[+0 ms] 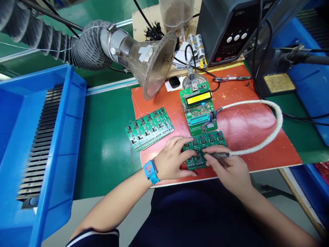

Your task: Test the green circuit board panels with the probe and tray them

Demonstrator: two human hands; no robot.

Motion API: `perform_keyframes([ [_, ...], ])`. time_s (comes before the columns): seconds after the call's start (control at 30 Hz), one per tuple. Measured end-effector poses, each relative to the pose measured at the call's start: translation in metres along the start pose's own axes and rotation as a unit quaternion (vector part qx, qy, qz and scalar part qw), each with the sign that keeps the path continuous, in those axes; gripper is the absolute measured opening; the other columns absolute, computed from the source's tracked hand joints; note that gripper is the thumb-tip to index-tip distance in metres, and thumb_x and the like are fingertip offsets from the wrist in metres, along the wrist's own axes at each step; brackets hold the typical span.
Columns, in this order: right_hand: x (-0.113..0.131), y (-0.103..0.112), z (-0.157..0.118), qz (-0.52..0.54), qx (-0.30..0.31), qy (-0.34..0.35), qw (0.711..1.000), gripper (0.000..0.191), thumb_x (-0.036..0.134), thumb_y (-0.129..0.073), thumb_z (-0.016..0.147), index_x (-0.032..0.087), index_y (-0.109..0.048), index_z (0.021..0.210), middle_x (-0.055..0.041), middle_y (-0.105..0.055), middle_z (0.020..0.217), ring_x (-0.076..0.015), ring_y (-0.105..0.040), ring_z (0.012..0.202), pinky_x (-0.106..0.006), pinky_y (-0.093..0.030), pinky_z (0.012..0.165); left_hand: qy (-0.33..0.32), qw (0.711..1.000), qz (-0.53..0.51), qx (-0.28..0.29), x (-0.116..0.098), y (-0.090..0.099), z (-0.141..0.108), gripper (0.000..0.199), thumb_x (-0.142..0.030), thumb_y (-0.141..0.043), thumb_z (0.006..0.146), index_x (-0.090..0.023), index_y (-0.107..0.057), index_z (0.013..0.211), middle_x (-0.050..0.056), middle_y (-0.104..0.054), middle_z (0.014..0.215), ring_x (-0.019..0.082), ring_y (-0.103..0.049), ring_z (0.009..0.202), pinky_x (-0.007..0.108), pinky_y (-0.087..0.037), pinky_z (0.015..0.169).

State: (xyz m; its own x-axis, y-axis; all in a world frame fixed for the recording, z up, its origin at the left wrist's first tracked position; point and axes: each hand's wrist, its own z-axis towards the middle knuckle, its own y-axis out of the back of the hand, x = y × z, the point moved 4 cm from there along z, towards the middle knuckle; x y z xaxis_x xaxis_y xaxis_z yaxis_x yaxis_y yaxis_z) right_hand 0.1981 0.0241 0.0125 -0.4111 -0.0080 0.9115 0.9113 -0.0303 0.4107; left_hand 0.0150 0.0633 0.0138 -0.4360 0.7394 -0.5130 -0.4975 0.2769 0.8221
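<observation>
A green circuit board panel (220, 138) with several small digit displays lies on the red mat in front of me. My left hand (177, 157) rests on its left side, fingers spread over the board and a blue wrist strap (150, 170) on the wrist. Between thumb and fingers, my right hand (231, 168) grips a grey probe (218, 155), its tip down at the board. A white sleeved cable (277, 127) loops from the probe to a green programmer board (197, 113) with a lit yellow screen. To the left lies another green panel (149, 129).
A clear fume hood (159, 65) on a ribbed hose hangs over the mat (269, 147). At the left stands a blue bin (69, 137) with a black slotted rack. Behind are a dark soldering station (228, 27), a yellow sponge (279, 83) and a pen-like tool (232, 79).
</observation>
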Motion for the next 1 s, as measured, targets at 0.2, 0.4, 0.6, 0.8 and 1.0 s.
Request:
perform_keyframes([
  [0.2,-0.003,-0.001,0.001,-0.045,0.015,0.030,0.998,0.013,0.030,-0.060,0.092,0.021,-0.066,0.099,-0.0057,-0.069,0.098,-0.0168,-0.069,0.077,-0.031,-0.059,0.068,-0.003,1.000,-0.002,-0.005,0.000,0.000,0.000,0.057,-0.065,-0.064,0.078,-0.018,-0.063,0.110,0.018,-0.049,0.134,0.032,-0.046,0.122,0.051,-0.043,0.103],
  [0.4,0.001,-0.002,0.001,-0.052,0.012,0.068,0.996,0.012,0.026,-0.060,0.091,0.021,-0.066,0.100,-0.0061,-0.069,0.099,-0.0168,-0.069,0.082,-0.026,-0.059,0.063,-0.006,1.000,0.000,-0.011,-0.001,0.000,0.001,0.057,-0.065,-0.066,0.078,-0.017,-0.064,0.109,0.018,-0.050,0.133,0.032,-0.046,0.121,0.050,-0.043,0.103],
  [0.6,0.007,-0.005,0.003,-0.072,-0.034,0.129,0.989,0.008,0.018,-0.062,0.088,0.022,-0.065,0.094,-0.0039,-0.070,0.089,-0.0172,-0.069,0.083,-0.026,-0.057,0.062,0.001,1.000,0.000,-0.007,-0.001,0.000,0.001,0.058,-0.065,-0.067,0.076,-0.018,-0.064,0.110,0.017,-0.049,0.134,0.032,-0.046,0.122,0.050,-0.042,0.106],
  [0.8,0.009,-0.006,0.004,-0.067,-0.050,0.149,0.985,0.012,0.011,-0.062,0.086,0.022,-0.062,0.090,-0.0023,-0.069,0.086,-0.0156,-0.068,0.083,-0.025,-0.056,0.067,0.000,1.000,0.001,-0.008,0.000,-0.001,0.000,0.058,-0.065,-0.068,0.076,-0.018,-0.064,0.110,0.017,-0.049,0.135,0.032,-0.046,0.123,0.050,-0.042,0.106],
  [1.0,0.006,-0.004,0.002,-0.044,-0.033,0.143,0.988,0.013,0.011,-0.063,0.087,0.021,-0.063,0.095,-0.0035,-0.068,0.091,-0.0165,-0.067,0.088,-0.027,-0.057,0.070,0.005,1.000,-0.001,-0.003,0.000,-0.001,0.000,0.057,-0.064,-0.068,0.076,-0.019,-0.064,0.110,0.016,-0.049,0.136,0.032,-0.046,0.123,0.050,-0.042,0.106],
])
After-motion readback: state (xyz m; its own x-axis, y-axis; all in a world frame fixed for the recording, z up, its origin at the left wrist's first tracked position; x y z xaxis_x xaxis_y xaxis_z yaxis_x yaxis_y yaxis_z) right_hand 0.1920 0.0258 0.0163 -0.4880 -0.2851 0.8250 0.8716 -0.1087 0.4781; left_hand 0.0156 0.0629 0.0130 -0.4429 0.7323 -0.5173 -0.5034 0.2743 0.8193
